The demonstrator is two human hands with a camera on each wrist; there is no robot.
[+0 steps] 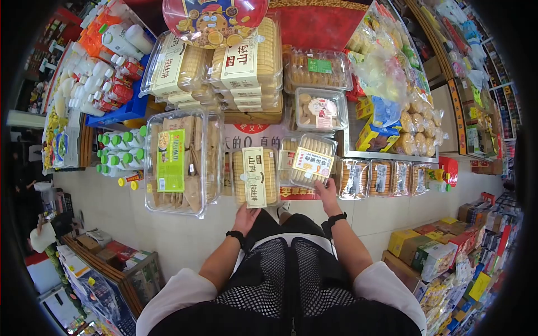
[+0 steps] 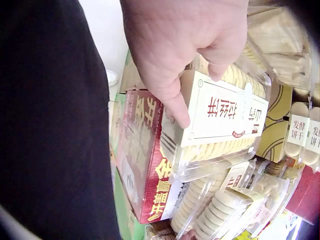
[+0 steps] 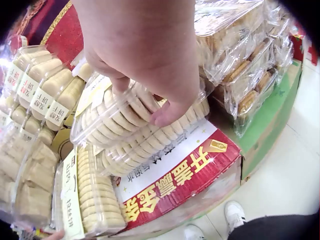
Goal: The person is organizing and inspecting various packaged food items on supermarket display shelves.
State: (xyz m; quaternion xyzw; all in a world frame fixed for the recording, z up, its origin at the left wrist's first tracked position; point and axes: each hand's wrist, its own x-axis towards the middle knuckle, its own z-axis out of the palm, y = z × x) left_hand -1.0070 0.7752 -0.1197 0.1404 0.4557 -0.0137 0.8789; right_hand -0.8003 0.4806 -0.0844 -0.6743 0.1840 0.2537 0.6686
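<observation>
My left hand (image 1: 245, 217) grips the near end of a clear plastic pack of round cookies (image 1: 241, 176) with a cream paper band. In the left wrist view, thumb and index finger lie at the band's end; the other fingers are hidden. To its right, my right hand (image 1: 327, 191) holds the near right corner of a second clear cookie box (image 1: 314, 162) with a white and yellow label. That box is tilted and overlaps another cookie pack (image 3: 150, 150) beneath it. In the right wrist view, the fingers curl over the held box's edge.
Behind are stacked banded cookie packs (image 1: 246, 61). A large clear box with a green label (image 1: 171, 162) stands at left, near green-capped bottles (image 1: 120, 151). Wrapped biscuit packs (image 1: 381, 178) line the right front. A red printed carton (image 2: 145, 155) stands below the packs.
</observation>
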